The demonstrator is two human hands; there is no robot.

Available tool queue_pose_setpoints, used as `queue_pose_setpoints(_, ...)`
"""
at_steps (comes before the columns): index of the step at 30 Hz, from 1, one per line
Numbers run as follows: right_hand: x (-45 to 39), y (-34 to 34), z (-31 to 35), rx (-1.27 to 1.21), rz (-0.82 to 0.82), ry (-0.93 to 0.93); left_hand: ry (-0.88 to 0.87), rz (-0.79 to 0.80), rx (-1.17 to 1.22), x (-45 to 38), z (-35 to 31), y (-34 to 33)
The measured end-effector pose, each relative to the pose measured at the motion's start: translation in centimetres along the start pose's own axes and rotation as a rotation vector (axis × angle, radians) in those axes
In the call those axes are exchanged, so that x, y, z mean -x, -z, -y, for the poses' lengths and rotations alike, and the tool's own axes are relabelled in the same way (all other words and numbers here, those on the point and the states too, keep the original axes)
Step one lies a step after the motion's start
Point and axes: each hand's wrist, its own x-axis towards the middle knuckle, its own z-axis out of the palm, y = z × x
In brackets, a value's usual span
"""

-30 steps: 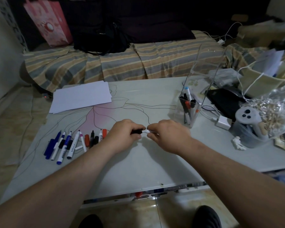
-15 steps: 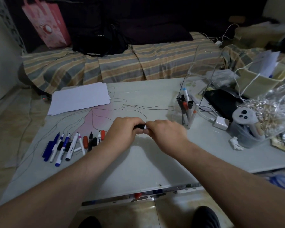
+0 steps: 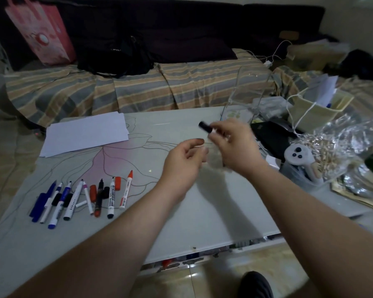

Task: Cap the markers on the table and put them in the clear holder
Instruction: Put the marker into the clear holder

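Right hand [image 3: 235,145] grip on black-capped marker [image 3: 206,126], "MARKER" on table marker [image 3: 111,195]

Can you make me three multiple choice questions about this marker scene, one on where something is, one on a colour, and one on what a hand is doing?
1. Where do the loose markers lie on the table?
A. On its left side, in a row
B. On the white paper
C. Beside the white controller

2. What colour is the cap on the marker in the right hand?
A. Orange
B. Black
C. Blue

3. What is the left hand doing?
A. Gripping a blue marker
B. Resting flat on the table
C. Raised, open and empty

Answers:
1. A, the markers and a few loose caps lie side by side near the left edge, clear of the paper.
2. B, the end sticking out of the hand is dark black.
3. C, its fingers are loosely curled above the table with nothing between them.
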Motion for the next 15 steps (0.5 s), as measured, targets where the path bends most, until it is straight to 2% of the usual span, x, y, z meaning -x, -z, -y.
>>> queue_pose_setpoints(3,-1.3,2.3,-1.3,-0.041,-0.250,-0.105,-0.043,0.051,-0.137,-0.1,0.5,-2.0)
queue_pose_setpoints(5,-1.5,3.0,-2.6,-0.022,-0.284,-0.181,-0.036,0.084,-0.207,0.2,0.8,-2.6)
queue_pose_setpoints(11,-0.6,0.9,-5.8,0.359,-0.028,-0.153,-0.012,0.155,-0.460,0.9,1.4,-2.4)
queue_pose_setpoints(15,-0.3,-0.3,-5.7,0.411,-0.007,-0.212,-0.037,0.168,-0.544,0.7,1.8,-1.8)
